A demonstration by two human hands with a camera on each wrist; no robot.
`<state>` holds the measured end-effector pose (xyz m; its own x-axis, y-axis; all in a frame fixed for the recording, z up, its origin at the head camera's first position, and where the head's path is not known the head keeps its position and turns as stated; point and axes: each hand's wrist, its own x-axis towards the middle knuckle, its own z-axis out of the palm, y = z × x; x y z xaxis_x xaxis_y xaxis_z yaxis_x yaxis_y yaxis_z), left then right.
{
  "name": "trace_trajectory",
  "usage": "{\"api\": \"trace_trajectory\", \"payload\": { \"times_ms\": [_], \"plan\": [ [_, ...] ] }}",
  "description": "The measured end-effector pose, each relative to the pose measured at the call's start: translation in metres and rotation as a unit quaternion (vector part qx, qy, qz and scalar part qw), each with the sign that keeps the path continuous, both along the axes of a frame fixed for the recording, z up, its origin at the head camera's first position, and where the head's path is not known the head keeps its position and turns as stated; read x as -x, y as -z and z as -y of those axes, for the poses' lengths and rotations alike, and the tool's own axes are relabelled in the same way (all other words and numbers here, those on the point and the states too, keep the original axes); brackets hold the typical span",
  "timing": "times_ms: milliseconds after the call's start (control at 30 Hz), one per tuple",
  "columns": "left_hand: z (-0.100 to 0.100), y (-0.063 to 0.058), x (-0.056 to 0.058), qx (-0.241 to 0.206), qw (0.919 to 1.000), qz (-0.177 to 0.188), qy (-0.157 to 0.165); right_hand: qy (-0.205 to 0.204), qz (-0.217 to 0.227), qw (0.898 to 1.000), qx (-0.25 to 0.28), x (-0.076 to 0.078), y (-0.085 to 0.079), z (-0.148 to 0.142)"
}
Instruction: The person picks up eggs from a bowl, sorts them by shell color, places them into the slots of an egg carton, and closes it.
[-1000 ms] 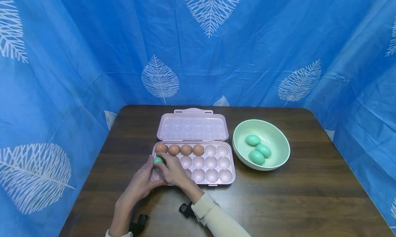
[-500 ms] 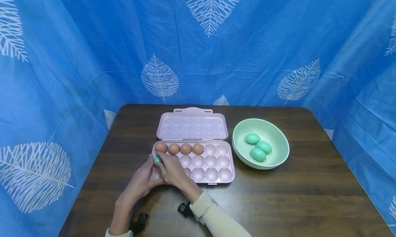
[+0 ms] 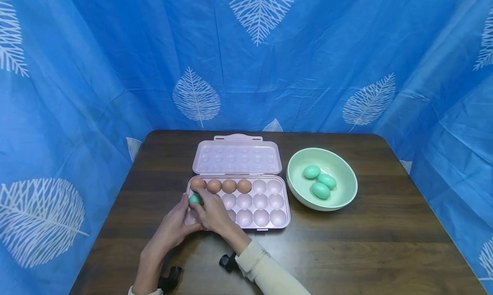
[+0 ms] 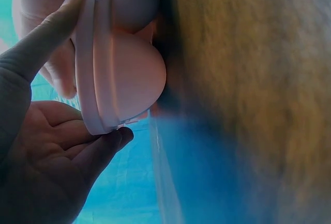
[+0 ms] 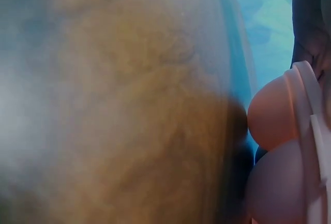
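A pink egg tray [image 3: 260, 201] lies on the dark wooden table [image 3: 346, 252] with its lid [image 3: 237, 157] folded back. Several brown eggs [image 3: 229, 185] fill the left part of its back row. My right hand [image 3: 216, 213] holds a green egg [image 3: 195, 199] with thumb and fingers at the left end of the second row, just in front of the first brown egg. My left hand [image 3: 172, 227] grips the tray's front left corner, and the left wrist view shows its thumb [image 4: 62, 19] on the rim [image 4: 88, 53] and its fingers at the side.
To the right of the tray stands a light green bowl [image 3: 348, 175] with three green eggs [image 3: 321, 190] in it. Blue cloth [image 3: 246, 72] with white leaf prints hangs behind the table and on both sides.
The eggs in the bowl have rolled slightly and settled. Both hands keep their place at the tray, and a little more of the held green egg shows. The head view has shifted slightly.
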<state>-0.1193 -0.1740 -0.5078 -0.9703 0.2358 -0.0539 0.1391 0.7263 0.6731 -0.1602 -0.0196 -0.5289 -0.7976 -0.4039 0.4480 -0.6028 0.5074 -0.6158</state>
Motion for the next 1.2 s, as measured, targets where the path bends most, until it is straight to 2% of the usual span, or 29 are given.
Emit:
{"api": "trace_trajectory", "payload": {
  "times_ms": [300, 633, 900, 1067, 1200],
  "plan": [
    [-0.002, 0.003, -0.002, -0.019, 0.9998, 0.008, -0.005, 0.009, 0.030, 0.997, 0.064, -0.010, -0.004, -0.019],
    [-0.001, 0.005, -0.002, 0.008, 0.9992, -0.040, -0.002, 0.050, 0.013, 0.992, 0.113, -0.012, -0.007, -0.069],
    [-0.002, 0.006, -0.002, 0.006, 0.9995, -0.031, -0.002, 0.076, 0.043, 0.983, 0.160, -0.009, -0.014, -0.109],
    [-0.003, 0.006, -0.001, 0.005, 0.9998, -0.020, -0.004, 0.118, 0.014, 0.980, 0.159, -0.005, -0.012, -0.140],
    [-0.003, 0.007, -0.001, -0.001, 0.9999, -0.009, -0.006, 0.140, 0.013, 0.974, 0.176, -0.003, -0.009, -0.164]
  ]
}}
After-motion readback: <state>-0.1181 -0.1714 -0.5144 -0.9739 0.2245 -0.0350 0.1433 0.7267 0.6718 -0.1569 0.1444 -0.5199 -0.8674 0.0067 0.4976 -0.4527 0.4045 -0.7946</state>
